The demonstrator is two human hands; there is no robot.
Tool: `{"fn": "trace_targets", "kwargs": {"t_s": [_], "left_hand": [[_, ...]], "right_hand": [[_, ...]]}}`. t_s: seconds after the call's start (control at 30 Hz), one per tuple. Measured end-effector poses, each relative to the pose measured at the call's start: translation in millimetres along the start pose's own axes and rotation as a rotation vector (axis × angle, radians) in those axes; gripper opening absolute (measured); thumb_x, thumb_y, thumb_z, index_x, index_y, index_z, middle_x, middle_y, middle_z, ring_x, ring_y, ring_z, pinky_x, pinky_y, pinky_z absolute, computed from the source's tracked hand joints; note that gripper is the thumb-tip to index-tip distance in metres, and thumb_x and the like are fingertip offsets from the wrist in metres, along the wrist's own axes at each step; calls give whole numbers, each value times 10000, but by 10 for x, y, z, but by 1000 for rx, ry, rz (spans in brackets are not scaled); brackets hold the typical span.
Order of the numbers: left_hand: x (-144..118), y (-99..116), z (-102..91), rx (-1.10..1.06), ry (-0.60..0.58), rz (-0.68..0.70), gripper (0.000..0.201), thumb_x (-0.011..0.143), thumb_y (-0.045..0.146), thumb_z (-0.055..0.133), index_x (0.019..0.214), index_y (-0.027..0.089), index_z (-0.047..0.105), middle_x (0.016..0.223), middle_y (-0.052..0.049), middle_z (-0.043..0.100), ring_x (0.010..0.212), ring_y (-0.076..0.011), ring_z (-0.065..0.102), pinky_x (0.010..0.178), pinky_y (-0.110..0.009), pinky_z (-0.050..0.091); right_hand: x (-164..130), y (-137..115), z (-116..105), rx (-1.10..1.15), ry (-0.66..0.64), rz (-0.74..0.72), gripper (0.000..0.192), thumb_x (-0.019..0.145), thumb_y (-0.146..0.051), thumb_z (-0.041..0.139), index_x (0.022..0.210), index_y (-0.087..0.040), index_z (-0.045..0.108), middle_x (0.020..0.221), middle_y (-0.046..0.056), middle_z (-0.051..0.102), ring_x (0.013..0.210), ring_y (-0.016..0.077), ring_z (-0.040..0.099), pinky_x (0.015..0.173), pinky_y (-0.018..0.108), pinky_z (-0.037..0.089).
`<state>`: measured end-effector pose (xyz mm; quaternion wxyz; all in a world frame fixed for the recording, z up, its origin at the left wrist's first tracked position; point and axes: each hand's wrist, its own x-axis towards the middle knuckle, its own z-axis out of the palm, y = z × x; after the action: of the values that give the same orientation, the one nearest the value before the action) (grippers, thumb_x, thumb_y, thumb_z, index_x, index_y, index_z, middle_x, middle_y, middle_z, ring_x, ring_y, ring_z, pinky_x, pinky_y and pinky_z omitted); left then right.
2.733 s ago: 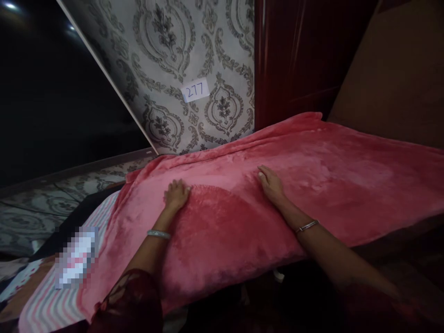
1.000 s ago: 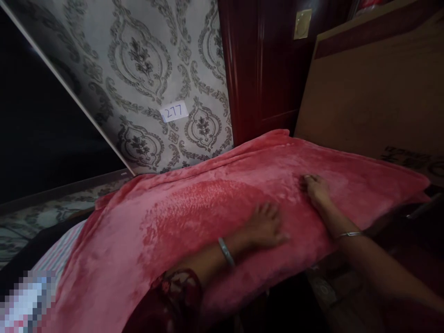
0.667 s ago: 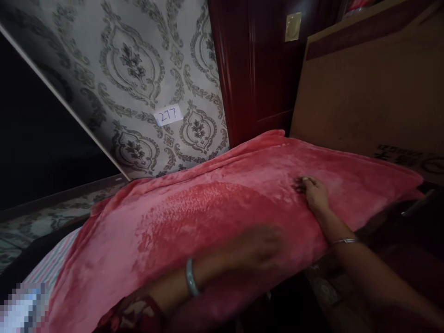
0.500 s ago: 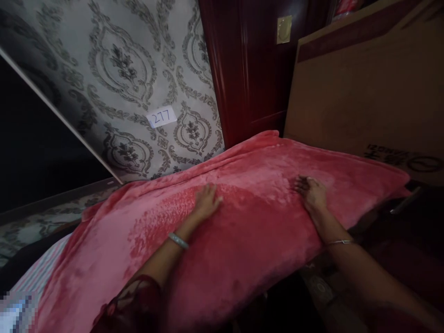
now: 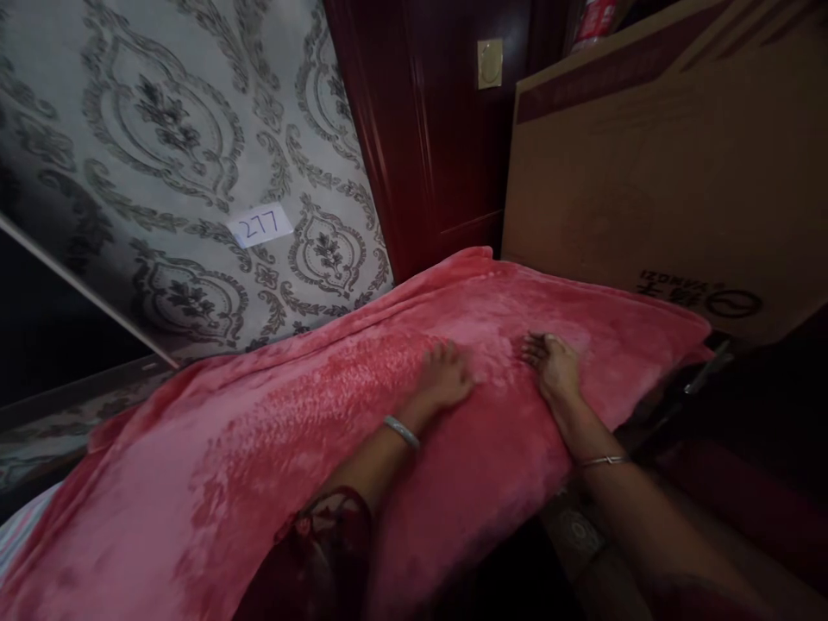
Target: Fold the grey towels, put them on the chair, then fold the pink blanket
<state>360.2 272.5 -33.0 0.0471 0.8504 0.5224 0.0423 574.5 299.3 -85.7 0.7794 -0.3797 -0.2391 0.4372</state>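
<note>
Below the patterned wall [image 5: 268, 112], where a white card [image 5: 260, 224] reads 277, I see a pink blanket [image 5: 310, 431] spread wide, its far edge running along that wall; the left hand [image 5: 443, 377] lies palm down near the blanket's middle, fingers a little apart; the right hand [image 5: 556, 366] rests near it, turned on its side with fingers loosely bent, and I cannot tell whether it pinches any cloth; a cardboard box [image 5: 647, 181] stands behind the blanket's right end; a thin metal bangle [image 5: 605, 461] rings the right wrist.
</note>
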Motion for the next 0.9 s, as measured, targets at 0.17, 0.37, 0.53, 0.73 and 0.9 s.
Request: {"fn": "trace_targets", "kwargs": {"t_s": [0.17,0.37,0.53,0.73,0.9], "left_hand": [[-740,780,145,-161,-138,485,801,935,613,503,1574,161,330,1652,-194,282,1535,-392,210,1208,-615,228],[-1601,765,39,-371,-309,983,429,995,473,494,1256,191,685,1398,-85,632,1346,-183,548,1133,-257,423],[-1830,156,-241,-438,81,470,428,995,382,447,1364,249,618,1392,-96,644,1300,-236,594,1123,-408,481],[-2235,-1109,-394,-106,96,-185,625,939,459,467,1500,184,490,1592,-116,427,1491,-297,367,1237,-492,302],[-2789,-1946,-512,105,64,-629,625,957,398,409,1512,115,460,1607,-168,389,1519,-293,304,1226,-490,300]], "right_hand": [[-12,-19,8,16,-17,7,185,863,-365,612,824,-190,657,695,14,678,550,117,619,493,219,517],[-11,-12,27,-21,17,14,185,873,-349,574,809,-190,643,686,15,677,526,111,592,477,216,498],[-35,-12,42,-137,-23,-56,220,861,-396,588,799,-190,631,676,7,660,518,104,586,482,210,484],[-77,-3,70,-296,-86,-112,258,835,-440,614,777,-188,621,656,-9,646,519,97,571,503,206,484],[-54,23,95,-507,-153,-150,307,840,-482,582,757,-188,603,646,2,632,562,129,594,549,246,510]]}}
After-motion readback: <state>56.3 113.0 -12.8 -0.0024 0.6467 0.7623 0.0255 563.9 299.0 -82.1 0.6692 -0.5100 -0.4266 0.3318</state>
